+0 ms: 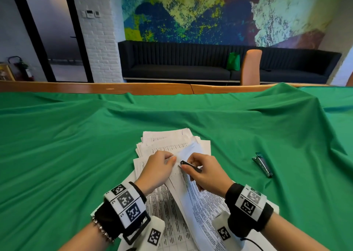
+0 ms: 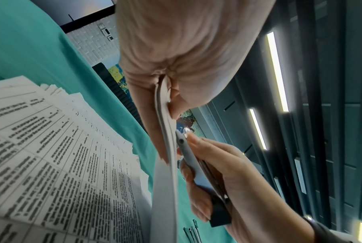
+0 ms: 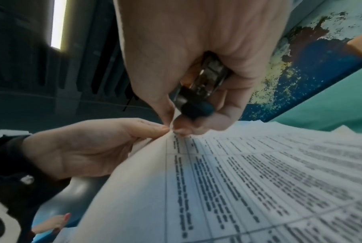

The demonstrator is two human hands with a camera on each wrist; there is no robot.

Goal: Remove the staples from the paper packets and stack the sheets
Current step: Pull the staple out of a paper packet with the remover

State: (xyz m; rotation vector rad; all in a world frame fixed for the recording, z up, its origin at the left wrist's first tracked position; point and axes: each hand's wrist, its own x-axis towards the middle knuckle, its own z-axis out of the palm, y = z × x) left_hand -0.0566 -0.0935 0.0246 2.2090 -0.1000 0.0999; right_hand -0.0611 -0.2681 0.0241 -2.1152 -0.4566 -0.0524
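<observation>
A paper packet (image 1: 188,199) of printed tables is lifted off the green cloth and curves up to its top corner. My left hand (image 1: 172,158) pinches that corner from the left; in the left wrist view the left hand (image 2: 171,113) holds the packet's edge (image 2: 165,180). My right hand (image 1: 185,163) grips a small metal staple remover (image 1: 191,165) with a black handle, its tip at the same corner. In the right wrist view the staple remover (image 3: 198,92) lies in my curled right hand (image 3: 173,125), whose thumb and finger also nip the packet (image 3: 217,180) corner. The staple itself is hidden.
A fanned stack of loose sheets (image 1: 172,141) lies just beyond my hands, and more printed sheets (image 1: 164,208) lie under the packet. A silver stapler (image 1: 262,163) rests on the cloth to the right. The green cloth (image 1: 66,145) is rumpled, with a raised fold at far right.
</observation>
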